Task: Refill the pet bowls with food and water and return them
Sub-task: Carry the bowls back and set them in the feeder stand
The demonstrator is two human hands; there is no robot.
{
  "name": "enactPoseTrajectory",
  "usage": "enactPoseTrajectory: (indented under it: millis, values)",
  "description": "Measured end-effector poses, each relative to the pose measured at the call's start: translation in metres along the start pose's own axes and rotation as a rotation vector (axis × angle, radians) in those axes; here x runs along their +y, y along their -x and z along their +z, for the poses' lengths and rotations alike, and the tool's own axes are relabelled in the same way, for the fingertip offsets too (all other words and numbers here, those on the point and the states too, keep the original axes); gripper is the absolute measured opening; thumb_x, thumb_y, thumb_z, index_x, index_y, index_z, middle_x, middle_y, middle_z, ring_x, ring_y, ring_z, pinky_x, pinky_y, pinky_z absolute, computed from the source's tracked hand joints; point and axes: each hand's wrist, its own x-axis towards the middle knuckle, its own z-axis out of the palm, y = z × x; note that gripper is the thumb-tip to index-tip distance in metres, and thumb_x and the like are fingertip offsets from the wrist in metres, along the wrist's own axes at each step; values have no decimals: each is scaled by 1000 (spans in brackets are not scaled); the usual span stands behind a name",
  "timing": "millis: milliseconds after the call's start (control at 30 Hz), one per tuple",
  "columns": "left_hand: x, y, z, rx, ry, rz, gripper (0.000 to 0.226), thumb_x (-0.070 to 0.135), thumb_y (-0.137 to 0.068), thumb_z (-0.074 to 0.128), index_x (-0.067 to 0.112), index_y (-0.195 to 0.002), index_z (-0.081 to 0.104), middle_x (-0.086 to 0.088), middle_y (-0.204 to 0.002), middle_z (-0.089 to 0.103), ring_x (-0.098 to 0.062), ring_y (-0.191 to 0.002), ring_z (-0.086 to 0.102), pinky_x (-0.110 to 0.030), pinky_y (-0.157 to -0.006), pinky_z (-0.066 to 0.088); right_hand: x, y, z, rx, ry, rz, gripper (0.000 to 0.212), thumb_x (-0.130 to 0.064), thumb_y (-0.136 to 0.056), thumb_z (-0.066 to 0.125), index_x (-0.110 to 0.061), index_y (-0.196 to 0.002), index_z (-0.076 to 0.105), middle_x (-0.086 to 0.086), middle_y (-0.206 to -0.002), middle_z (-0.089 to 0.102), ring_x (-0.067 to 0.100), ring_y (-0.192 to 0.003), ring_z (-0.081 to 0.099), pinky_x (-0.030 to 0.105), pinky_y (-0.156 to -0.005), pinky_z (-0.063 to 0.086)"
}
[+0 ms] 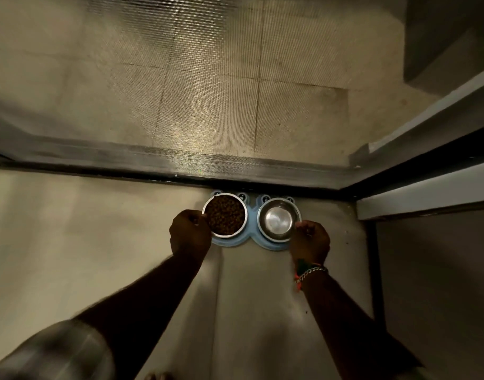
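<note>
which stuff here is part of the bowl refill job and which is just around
Job: food bowl with kibble, steel bowl, blue holder, left hand and right hand at the rims.
Just around: mesh screen door, bracelet.

Count: two steel bowls, kibble bowl (pixel 224 215) and shiny bowl (pixel 278 219), centre frame; one blue stand (pixel 252 215); two hands, left hand (pixel 190 233), right hand (pixel 311 240).

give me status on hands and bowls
Left hand grips the kibble bowl rim; right hand grips the steel bowl rim. Both bowls seated in the blue holder against the door track. Nothing in the way.
</note>
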Motion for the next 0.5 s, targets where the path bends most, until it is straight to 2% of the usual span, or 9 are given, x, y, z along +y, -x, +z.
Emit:
enactPoseTrajectory:
  millis: [100,200,367,500]
  values:
    - [-1,1,2,3,-23,20,15,25,-93,69,13,-99,74,-10,-103,77,-31,-100,71,-34,-85,50,4,-1,2,-5,11,7,9,4,-85,71,0,-92,75,15,-90,74,22,-83,65,24,-77,45]
    - [-2,3,2,9,-49,51,16,26,-94,69,13,-103,73,-10,-106,76,-32,-102,70,-37,-87,51,5,-1,2,-11,14,10,11,6,-86,69,1,-94,75,15,-90,74,23,-84,65,27,-78,47]
    - [-7,4,4,22,-49,27,16,29,-96,66,17,-103,73,-8,-103,77,-33,-98,70,-35,-80,49,2,1,2,-10,15,-4,12,7,-85,68,1,-92,75,10,-86,72,24,-83,65,28,-79,47]
    - [-5,4,4,29,-69,-5,13,33,-94,68,24,-101,76,-4,-99,77,-31,-94,71,-31,-77,44,4,1,2,-4,18,-4,16,7,-83,71,-8,-85,75,7,-82,72,22,-82,67,28,-79,48]
